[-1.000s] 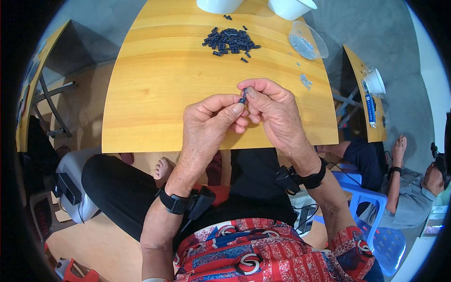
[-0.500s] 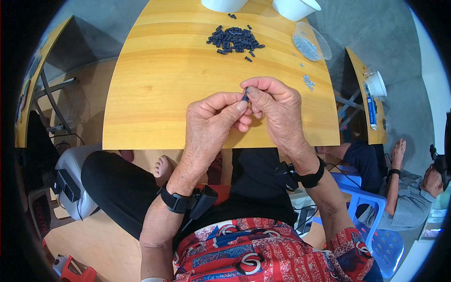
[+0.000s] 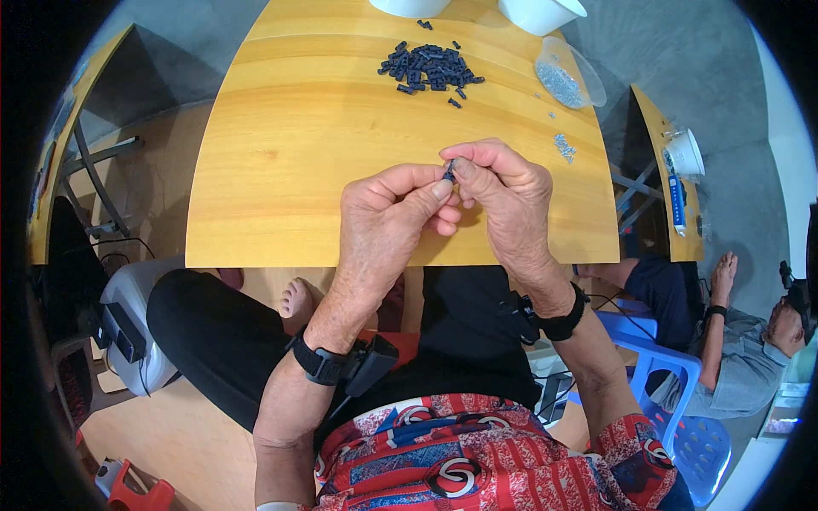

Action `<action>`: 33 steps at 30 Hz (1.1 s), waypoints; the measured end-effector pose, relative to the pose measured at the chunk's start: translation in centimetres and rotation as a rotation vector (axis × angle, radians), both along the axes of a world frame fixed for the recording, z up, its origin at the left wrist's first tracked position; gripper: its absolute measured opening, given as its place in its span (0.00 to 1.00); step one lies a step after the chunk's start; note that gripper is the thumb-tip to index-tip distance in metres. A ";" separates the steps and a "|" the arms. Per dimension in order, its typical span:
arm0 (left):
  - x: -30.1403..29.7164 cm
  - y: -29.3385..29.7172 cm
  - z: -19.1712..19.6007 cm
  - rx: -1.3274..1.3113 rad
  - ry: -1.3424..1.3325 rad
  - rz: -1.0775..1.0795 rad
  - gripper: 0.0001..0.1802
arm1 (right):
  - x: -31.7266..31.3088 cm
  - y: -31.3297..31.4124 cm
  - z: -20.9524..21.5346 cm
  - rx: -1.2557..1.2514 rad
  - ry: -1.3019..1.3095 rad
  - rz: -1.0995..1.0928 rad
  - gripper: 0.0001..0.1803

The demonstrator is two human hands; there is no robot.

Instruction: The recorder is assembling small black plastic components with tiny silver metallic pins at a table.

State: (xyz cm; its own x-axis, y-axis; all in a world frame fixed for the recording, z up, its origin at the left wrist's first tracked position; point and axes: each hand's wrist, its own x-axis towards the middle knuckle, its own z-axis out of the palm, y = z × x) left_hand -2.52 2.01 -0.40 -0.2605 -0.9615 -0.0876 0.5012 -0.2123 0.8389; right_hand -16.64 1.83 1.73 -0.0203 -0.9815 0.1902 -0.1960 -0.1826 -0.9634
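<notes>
Between the fingertips of both hands is a small black plastic part point(image 3: 450, 173), held above the table's near half. My left hand point(image 3: 394, 204) pinches its lower end with thumb and forefinger. At the upper end, the thumb and forefinger of my right hand point(image 3: 504, 192) close on it; whether they also hold a tiny screw is hidden. A pile of similar black plastic parts point(image 3: 429, 66) lies farther off on the wooden table point(image 3: 281, 153), with a few loose around it. Small silvery screws point(image 3: 565, 148) are scattered to the right of my hands.
A clear plastic tub point(image 3: 561, 83) of silvery screws rests at the table's right edge. Two white bowls point(image 3: 545, 13) point(image 3: 411, 7) stand at the far edge. To the right, another person point(image 3: 745, 341) sits near a blue plastic chair point(image 3: 656, 358) and a second table point(image 3: 660, 162).
Both hands keep their pinch on the black part with barely any movement. The whole view has shifted slightly.
</notes>
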 end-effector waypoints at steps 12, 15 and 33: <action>-0.1 -0.2 -0.5 -0.035 -0.007 0.031 0.07 | 0.5 0.0 -0.6 0.017 -0.133 -0.012 0.07; -0.3 -0.1 -0.4 -0.017 -0.009 0.025 0.08 | 0.4 0.0 -0.9 0.096 -0.290 0.000 0.08; -0.2 -0.3 -0.3 -0.021 -0.027 0.009 0.08 | 0.4 0.0 -0.9 0.094 -0.315 -0.003 0.08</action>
